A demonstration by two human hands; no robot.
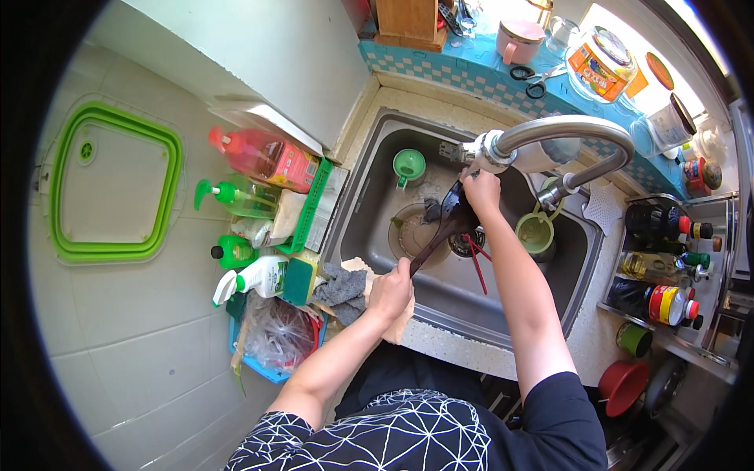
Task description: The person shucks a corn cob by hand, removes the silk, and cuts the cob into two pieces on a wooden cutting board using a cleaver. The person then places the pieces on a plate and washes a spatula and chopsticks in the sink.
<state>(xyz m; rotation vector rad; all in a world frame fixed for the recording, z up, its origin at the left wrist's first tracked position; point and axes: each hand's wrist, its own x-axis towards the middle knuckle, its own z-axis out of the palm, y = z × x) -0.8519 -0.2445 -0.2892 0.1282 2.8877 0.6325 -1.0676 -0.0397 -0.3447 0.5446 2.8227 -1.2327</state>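
My left hand [390,294] grips the long brown handle of a dark pan [465,209], tilted over the sink [383,235]. At the pan's far edge, my right hand [482,189] is closed on its rim, just below the faucet [492,150]; its fingertips are partly hidden. Under the pan lies a round, clear lid or dish [403,235] with a dark grey cloth [432,210]. Thin red sticks [478,268] lie by the drain. A green cup [409,166] stands at the sink's far left and a pale green strainer [535,232] at its right.
Left of the sink are a grey rag [343,288], a sponge [299,281], a spray bottle [268,277] and a green basket [312,206] with soap bottles. Scissors [537,79] and jars line the back ledge. A rack [665,329] of sauce bottles stands at the right.
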